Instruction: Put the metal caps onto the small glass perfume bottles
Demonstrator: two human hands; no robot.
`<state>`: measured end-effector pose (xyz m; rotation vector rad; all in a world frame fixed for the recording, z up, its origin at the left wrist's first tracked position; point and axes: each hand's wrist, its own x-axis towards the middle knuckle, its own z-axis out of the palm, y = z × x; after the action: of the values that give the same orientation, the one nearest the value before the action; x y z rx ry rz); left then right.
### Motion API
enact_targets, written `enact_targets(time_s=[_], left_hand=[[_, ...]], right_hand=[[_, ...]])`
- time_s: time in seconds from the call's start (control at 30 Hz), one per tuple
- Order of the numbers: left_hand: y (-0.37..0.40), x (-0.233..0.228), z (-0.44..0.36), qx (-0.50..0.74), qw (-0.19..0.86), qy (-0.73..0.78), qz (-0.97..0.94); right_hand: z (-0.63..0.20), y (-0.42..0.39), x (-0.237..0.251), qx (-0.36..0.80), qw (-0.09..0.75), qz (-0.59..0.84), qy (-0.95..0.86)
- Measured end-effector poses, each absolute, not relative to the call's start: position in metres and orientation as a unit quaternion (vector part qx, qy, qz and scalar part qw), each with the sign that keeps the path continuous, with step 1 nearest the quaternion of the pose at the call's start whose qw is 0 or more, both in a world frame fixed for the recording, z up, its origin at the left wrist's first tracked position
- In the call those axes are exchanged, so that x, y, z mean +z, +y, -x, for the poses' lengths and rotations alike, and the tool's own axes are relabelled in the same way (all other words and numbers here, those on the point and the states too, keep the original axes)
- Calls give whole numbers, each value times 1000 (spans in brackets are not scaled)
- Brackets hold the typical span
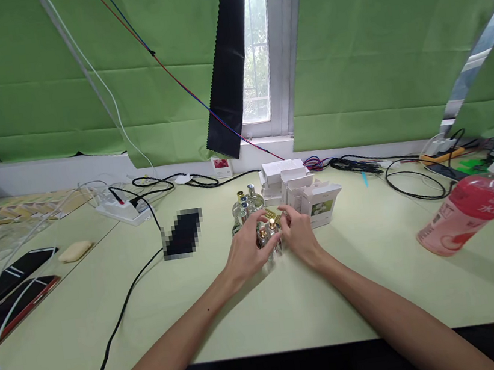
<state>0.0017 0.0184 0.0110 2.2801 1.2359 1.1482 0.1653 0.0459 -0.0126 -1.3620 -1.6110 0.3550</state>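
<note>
Perfume bottles (pixel 250 209), clustered mid-frame on the worktop (pixel 376 265): our left hand (pixel 244 252) and right hand (pixel 296 233) close around gold-capped ones (pixel 272 225). White boxes (pixel 302 193) stacked just behind; none we see yet boxed.

The small bottles (pixel 251 218) stand mid-worktop (pixel 370 290), with the stacked boxes (pixel 300 193) just right of and behind them. Left of the bottles lies the phone (pixel 183 234), with the power strip (pixel 120 211) behind it; the drink bottle (pixel 471 213) is far right.
</note>
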Motion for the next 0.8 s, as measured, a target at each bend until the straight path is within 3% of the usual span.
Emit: enact_targets(time_s=[0.3,0.8], left_hand=[[17,15,-1,446,154,437,-766],[14,15,-4,541,57,409,-732]], right_hand=[[-167,47,-15,172,355,610,-687],[-169,45,-12,207,310,615,-695]])
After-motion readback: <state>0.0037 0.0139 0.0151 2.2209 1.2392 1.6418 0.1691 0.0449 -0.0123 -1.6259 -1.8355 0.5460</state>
